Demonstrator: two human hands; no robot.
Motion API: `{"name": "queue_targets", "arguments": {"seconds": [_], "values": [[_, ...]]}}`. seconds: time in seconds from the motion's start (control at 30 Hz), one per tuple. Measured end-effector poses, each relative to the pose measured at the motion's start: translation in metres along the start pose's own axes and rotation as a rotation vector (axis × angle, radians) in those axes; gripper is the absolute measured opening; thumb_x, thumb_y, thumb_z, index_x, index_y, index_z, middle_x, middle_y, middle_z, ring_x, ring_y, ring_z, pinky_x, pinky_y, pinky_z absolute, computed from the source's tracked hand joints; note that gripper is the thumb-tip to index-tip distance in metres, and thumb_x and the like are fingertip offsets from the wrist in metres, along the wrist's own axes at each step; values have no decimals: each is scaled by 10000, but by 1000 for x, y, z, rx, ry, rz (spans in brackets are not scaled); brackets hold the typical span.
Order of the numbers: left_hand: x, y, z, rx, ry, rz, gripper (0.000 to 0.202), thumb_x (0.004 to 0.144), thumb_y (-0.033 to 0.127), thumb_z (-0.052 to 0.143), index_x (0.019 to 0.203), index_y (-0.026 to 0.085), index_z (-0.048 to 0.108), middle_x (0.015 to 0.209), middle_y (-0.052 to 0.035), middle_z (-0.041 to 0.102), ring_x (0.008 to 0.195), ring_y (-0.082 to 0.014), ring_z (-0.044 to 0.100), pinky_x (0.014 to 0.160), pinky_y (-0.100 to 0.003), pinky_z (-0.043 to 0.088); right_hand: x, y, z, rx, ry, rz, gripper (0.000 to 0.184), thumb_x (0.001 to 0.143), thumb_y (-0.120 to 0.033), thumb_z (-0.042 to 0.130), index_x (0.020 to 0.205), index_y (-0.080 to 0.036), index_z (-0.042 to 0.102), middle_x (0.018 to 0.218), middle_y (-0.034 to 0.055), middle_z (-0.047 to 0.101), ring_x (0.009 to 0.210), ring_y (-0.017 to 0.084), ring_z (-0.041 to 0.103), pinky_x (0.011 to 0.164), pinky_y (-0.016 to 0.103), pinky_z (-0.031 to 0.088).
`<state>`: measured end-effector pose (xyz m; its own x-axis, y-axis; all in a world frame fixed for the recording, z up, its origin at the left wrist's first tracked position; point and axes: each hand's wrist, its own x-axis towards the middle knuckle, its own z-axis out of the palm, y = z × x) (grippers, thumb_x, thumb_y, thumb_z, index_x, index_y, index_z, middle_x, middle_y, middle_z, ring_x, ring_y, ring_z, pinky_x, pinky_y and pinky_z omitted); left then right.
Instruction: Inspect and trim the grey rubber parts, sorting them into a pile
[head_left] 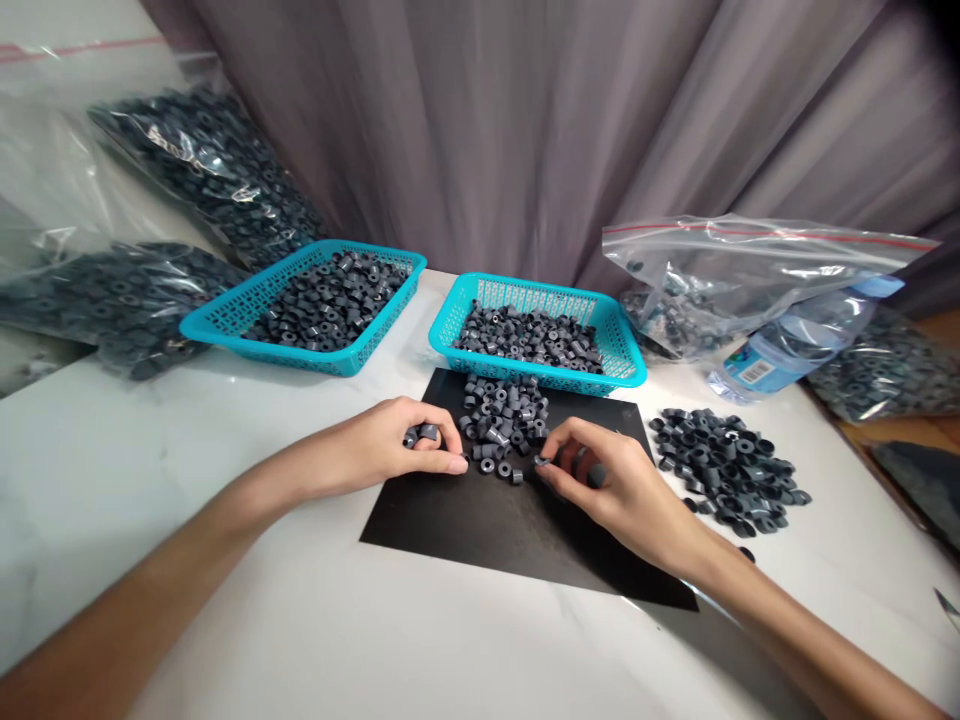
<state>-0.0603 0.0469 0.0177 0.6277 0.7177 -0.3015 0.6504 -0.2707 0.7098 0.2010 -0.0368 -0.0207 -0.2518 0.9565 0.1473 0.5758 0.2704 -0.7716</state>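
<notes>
On the black rectangular mat [465,540], dark-grey hollow cylinders [501,395] are heaped between the curled left hand [390,440], in which several are held, and the right hand [626,480], by which 1 is pinched.

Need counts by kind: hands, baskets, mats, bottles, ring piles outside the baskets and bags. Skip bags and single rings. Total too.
Hands: 2
Baskets: 2
Mat: 1
Bottle: 1
Ring piles: 2
Total: 8
</notes>
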Motion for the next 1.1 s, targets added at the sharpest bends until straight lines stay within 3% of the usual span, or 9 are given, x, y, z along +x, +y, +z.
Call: {"name": "queue_targets", "arguments": {"seconds": [0.2, 0.47, 0.77, 1.1], "values": [[-3, 13, 9, -233, -134, 38, 195, 852, 411, 689, 900, 222, 696, 693, 64, 353, 638, -104, 309, 583, -239, 231, 0, 1, -8, 169, -89, 37, 63, 938, -276, 615, 945, -220, 587, 836, -8, 654, 750, 140, 625, 677, 264, 486], [1, 18, 27, -396, -188, 99, 207, 856, 407, 700, 894, 205, 669, 675, 70, 319, 626, -97, 277, 562, -241, 211, -4, -23, -17, 698, -204, 141, 193, 851, -277, 760, 901, -192, 594, 894, 10, 639, 812, 134, 626, 747, 265, 497], [4, 16, 40, -675, -249, 77, 236, 867, 403, 694, 918, 183, 629, 708, 64, 326, 599, -86, 226, 517, -229, 185, -4, -21, -4, 842, -158, 147, 185, 833, -225, 783, 902, -183, 617, 858, 4, 677, 804, 113, 669, 759, 230, 512], [5, 15, 41, -746, -241, 84, 254, 897, 398, 666, 982, 162, 628, 702, 69, 315, 602, -81, 225, 537, -253, 168, -4, -18, -8, 841, -108, 148, 171, 841, -253, 782, 900, -187, 636, 846, 11, 701, 805, 121, 685, 772, 235, 522]]}}
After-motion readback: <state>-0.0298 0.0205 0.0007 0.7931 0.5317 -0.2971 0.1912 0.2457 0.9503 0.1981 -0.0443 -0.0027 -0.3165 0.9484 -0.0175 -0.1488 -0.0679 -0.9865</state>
